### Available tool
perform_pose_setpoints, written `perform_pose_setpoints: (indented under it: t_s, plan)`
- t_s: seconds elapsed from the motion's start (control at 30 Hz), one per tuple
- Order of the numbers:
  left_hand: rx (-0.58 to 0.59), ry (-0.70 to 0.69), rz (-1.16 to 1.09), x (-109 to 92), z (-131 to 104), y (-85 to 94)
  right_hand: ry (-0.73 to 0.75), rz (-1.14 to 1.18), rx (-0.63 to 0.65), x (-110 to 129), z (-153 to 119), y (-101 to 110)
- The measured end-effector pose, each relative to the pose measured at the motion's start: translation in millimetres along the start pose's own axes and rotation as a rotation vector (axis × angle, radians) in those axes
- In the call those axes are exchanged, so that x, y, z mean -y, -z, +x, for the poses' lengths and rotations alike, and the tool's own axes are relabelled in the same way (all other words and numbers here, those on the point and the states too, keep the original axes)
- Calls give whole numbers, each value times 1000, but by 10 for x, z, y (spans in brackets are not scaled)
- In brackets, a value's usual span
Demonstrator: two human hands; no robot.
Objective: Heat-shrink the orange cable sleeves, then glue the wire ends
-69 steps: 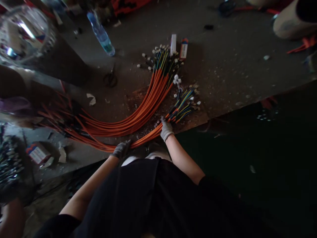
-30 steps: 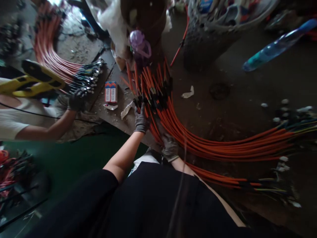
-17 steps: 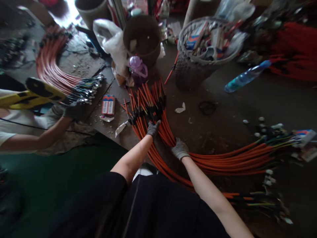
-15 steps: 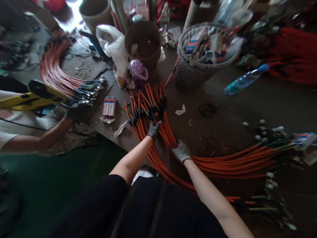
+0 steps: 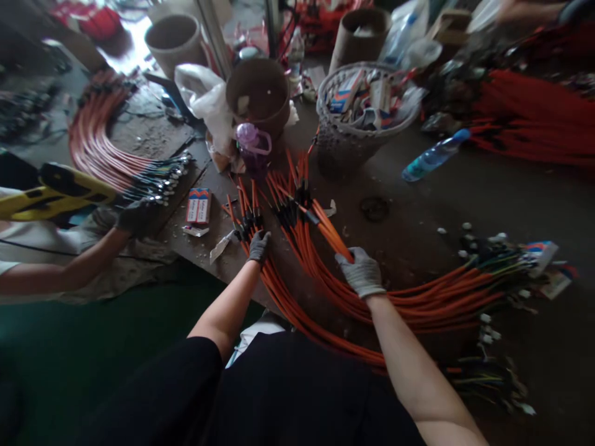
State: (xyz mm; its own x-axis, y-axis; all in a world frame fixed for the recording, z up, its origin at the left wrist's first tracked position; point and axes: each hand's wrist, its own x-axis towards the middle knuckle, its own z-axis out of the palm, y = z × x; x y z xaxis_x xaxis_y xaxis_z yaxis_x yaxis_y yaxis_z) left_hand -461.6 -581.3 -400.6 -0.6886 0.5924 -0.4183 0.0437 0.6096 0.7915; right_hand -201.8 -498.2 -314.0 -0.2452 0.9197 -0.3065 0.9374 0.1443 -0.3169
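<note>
Two bundles of orange cables lie curved across the dark table (image 5: 404,235). My right hand (image 5: 362,272), in a grey glove, is closed around a few orange cables (image 5: 330,230) lifted over the farther bundle (image 5: 311,254). Their black-sleeved ends point up and to the left. My left hand (image 5: 259,246), gloved too, rests at the black-banded end of the nearer bundle (image 5: 283,297), its fingers curled on the cables. White connectors (image 5: 486,328) and thin wires show at the bundles' right ends.
A basket of boxes (image 5: 362,133), a purple bottle (image 5: 253,145), a brown bucket (image 5: 258,93) and a blue-capped bottle (image 5: 434,156) stand or lie beyond the cables. Small boxes (image 5: 198,206) lie left. A person's gloved hand (image 5: 137,217) touches another cable bundle (image 5: 100,136).
My right hand has moved right and raised a few cables off the farther bundle. My left hand has shifted left from between the bundles onto the nearer one. The view has shifted slightly.
</note>
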Motion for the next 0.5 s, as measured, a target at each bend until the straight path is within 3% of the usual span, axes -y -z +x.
perform_pose_setpoints:
  t_s: [0.07,0.13,0.2,0.23,0.3,0.37,0.43,0.5]
  plan:
    - [84,-2,-81,-174,-202,2,85,81,-195,-185,-141,342]
    - [351,-36,-241,-512,-421,-117,147,81,-318,-343,-338,577]
    - [748,-83,-506,-961,-619,-311,154,-9,-235,-402,-575,613]
    - [865,-91,-607,-1197,-712,-415,147,-50,-148,-390,-692,553]
    - [875,-118,-671,-1616,-898,-589,129,-74,2,-329,-873,327]
    - [661,-65,-790,-1902,-1079,-675,161,21,-40,-297,-943,72]
    - [575,-89,-872,-2045,-1236,-656,222,108,-116,-333,-948,-109]
    - [565,-132,-1028,-2095,-1392,-565,261,166,-163,-392,-970,-197]
